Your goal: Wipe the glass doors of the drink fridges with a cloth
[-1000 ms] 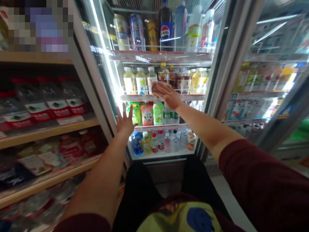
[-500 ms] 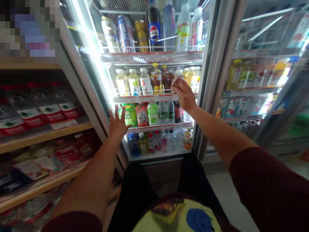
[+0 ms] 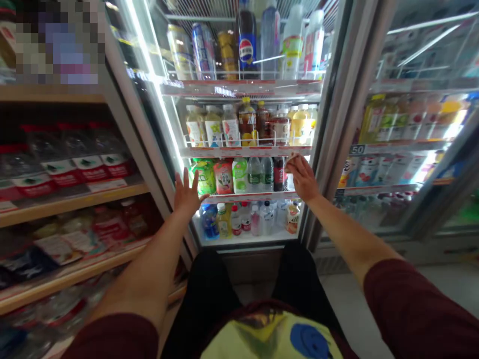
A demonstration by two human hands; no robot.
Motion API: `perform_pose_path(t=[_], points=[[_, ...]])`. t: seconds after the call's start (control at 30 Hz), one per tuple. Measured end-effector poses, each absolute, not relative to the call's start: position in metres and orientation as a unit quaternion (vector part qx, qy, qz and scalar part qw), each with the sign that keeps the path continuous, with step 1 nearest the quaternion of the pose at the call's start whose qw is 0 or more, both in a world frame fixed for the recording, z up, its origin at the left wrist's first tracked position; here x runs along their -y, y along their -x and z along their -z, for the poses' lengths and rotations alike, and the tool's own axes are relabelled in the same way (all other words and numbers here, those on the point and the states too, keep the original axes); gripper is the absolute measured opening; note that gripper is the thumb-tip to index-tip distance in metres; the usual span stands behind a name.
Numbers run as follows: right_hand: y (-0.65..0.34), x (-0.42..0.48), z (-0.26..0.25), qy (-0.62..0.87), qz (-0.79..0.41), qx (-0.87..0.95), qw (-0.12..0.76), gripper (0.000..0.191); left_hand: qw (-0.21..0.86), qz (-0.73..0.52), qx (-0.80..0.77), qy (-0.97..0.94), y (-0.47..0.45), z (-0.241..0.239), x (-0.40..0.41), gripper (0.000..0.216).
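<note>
My right hand (image 3: 305,180) is closed on a crumpled pale cloth (image 3: 294,162), held in front of the right side of the drinks fridge at the lower middle shelf. The fridge's glass door (image 3: 247,89) carries bright reflections, and the cloth appears to be against it. On the left, my left hand (image 3: 185,198) has its fingers spread, palm towards the glass near the door's left edge; it holds nothing. Behind it stands a green-labelled bottle (image 3: 205,178). A dark red-labelled bottle (image 3: 279,174) is just left of the cloth.
Wooden shelves (image 3: 75,209) with red-capped bottles (image 3: 90,154) and packaged goods run along my left. Another glass-fronted fridge (image 3: 392,144) with drinks adjoins on the right. My knees (image 3: 213,279) are bent close to the fridge's base.
My right hand has moved down and slightly right with the cloth, from the upper middle shelf to the one below. My left hand stays spread at about the same spot; the view shifted slightly.
</note>
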State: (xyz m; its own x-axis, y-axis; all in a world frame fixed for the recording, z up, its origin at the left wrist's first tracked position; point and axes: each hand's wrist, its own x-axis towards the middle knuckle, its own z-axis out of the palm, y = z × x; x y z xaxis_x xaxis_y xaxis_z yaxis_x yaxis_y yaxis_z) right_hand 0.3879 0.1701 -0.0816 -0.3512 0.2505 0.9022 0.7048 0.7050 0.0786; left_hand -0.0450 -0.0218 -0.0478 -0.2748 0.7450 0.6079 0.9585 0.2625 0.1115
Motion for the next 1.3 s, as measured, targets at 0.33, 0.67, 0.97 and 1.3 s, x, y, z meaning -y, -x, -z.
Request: perform_pose_path(t=[0.33, 0.67, 0.97, 1.3], points=[[-0.282, -0.139, 0.105, 0.127, 0.235, 0.92, 0.286, 0.076, 0.239, 0.259, 0.726, 0.591, 0.09, 0.143, 0.02, 0.079], [-0.147, -0.072, 0.118, 0.062, 0.268, 0.951, 0.139, 0.067, 0.24, 0.173, 0.734, 0.611, 0.092, 0.134, 0.043, 0.08], [-0.11, -0.086, 0.014, 0.055, 0.316, 0.928, 0.19, 0.057, 0.242, 0.263, 0.709, 0.608, 0.09, 0.141, 0.038, 0.079], [-0.145, -0.153, -0.154, 0.201, 0.2, 0.81, 0.513, 0.07, 0.243, 0.305, 0.704, 0.593, 0.062, 0.072, 0.037, 0.078]])
